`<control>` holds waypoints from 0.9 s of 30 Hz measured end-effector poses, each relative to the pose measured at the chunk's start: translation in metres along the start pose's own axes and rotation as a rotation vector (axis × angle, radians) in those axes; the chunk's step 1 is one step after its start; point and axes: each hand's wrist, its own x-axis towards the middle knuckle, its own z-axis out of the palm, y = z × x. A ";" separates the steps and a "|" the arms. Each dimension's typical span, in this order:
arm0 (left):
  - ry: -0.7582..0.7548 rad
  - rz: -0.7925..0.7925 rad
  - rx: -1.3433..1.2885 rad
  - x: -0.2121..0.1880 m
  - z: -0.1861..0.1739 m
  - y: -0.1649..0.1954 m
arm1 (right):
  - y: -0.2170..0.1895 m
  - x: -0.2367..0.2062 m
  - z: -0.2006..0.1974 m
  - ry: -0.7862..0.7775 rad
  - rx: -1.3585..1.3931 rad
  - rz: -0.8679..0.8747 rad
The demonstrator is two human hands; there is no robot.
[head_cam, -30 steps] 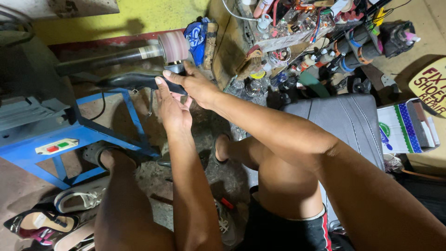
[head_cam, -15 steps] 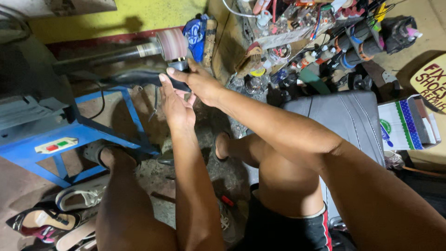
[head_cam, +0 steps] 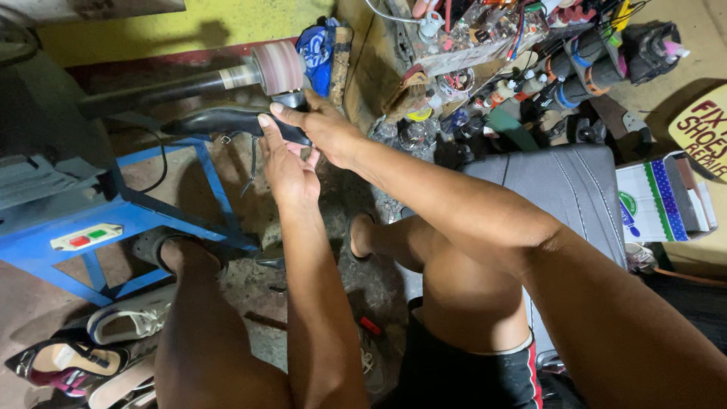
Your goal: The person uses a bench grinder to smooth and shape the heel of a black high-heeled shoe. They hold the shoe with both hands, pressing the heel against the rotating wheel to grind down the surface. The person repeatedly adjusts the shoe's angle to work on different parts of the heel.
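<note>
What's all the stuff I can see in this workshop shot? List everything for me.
black shoe: one, held by both hands just under the wheel
sanding wheel: one, pinkish, on the end of a dark shaft, top centre
blue frame: one, left, with a switch box showing a red and a green button
padded seat: one, grey, right
tool clutter: many pieces, mixed colours, top right
box: one, white with blue and green, far right
loose shoes: several, white, black and pink, floor at lower left
left hand: grips the shoe from below
right hand: grips the shoe from above
</note>
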 end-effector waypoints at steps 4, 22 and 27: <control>0.063 -0.023 0.019 0.001 -0.001 -0.001 | -0.001 -0.001 0.001 -0.010 0.008 -0.025; -0.080 -0.005 -0.050 0.003 -0.004 -0.006 | 0.006 0.005 -0.008 -0.033 -0.044 -0.049; -0.037 -0.015 -0.028 0.006 -0.005 -0.005 | 0.005 0.006 -0.008 0.006 -0.102 -0.050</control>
